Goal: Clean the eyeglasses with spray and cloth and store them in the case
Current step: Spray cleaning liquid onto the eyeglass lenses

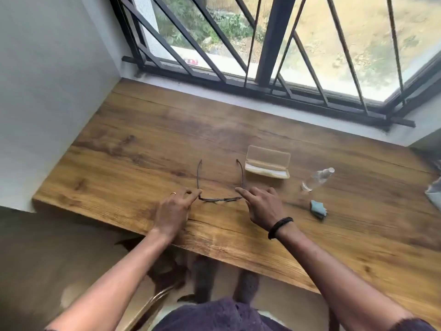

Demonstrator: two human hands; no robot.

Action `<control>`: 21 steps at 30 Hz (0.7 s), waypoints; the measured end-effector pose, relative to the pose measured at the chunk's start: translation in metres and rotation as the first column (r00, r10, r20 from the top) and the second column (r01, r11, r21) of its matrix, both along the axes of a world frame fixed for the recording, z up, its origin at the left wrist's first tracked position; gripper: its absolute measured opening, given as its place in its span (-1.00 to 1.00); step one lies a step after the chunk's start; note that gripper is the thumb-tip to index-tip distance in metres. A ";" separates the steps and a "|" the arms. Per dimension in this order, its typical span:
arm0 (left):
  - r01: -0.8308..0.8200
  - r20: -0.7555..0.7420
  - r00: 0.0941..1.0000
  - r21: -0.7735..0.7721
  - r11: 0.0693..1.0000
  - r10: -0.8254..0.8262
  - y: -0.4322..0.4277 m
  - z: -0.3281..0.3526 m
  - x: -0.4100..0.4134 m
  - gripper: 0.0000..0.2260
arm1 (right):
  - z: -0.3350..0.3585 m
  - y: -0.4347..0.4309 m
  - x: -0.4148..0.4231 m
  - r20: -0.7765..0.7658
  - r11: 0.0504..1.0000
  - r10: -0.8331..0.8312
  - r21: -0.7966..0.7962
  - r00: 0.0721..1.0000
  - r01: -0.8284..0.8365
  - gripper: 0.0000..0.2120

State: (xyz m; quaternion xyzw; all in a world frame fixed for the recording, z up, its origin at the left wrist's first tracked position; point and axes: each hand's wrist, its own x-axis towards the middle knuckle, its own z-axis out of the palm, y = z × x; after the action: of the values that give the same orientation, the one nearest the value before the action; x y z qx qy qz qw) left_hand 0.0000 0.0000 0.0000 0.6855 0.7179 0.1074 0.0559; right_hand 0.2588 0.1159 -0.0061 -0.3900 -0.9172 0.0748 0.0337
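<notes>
The eyeglasses (220,185) lie open on the tabletop (143,144) right in front of me, the front bar running left to right at the near side and both arms pointing away toward the window (262,44). My left hand (175,210) pinches the left corner of the frame, where the arm hinges, between thumb and fingertips. My right hand (262,206) is loosely open at the right corner, forefinger stretched to the hinge; I cannot tell whether it touches the frame or hangs just above it. Both hands sit at the two ends of that long axis, about equally near, so I judge either could fold an arm in or lift the pair. Just beyond the right arm of the glasses stands the case (268,163), lid up, its long side also lying left to right. Further right lies the spray bottle (316,179) on its side, nozzle pointing far and right, and nearer me the crumpled blue cloth (318,209). All three are on my right hand's side, so that hand should fetch them while the left keeps the frame.
</notes>
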 end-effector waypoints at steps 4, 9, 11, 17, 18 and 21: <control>0.008 -0.005 1.000 -0.021 1.000 -0.008 0.005 0.003 0.002 -0.49 | 0.001 -0.002 -0.005 0.031 1.000 -0.004 0.016 1.000 0.003 -0.53; 0.015 -0.011 1.000 -0.033 0.999 -0.016 0.011 0.004 0.006 -0.60 | 0.000 0.000 -0.009 0.065 1.000 -0.008 0.006 0.998 0.008 -0.59; 0.022 -0.019 1.000 -0.028 0.999 -0.022 0.013 0.004 0.007 -0.63 | -0.002 0.003 -0.011 0.069 1.000 -0.009 -0.006 0.998 0.010 -0.62; 0.011 0.006 1.000 0.018 1.000 -0.012 0.012 0.001 0.002 -0.65 | 0.000 0.008 -0.014 0.030 0.998 0.025 0.061 0.999 -0.027 -0.71; 0.001 0.018 1.000 0.031 1.000 -0.002 0.013 0.002 0.000 -0.66 | 0.004 0.009 -0.015 0.001 0.995 0.039 0.093 0.999 -0.039 -0.70; -0.032 0.049 0.998 0.107 0.994 0.026 0.018 0.016 -0.011 -0.68 | 0.018 0.015 -0.019 -0.084 0.978 0.086 0.199 0.993 -0.068 -0.71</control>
State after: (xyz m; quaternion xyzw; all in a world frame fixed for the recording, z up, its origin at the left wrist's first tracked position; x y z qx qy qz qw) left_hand -0.0112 0.0177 0.0160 0.6742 0.7195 0.1631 0.0345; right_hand 0.2393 0.1312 0.0117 -0.3452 -0.9319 0.0035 0.1113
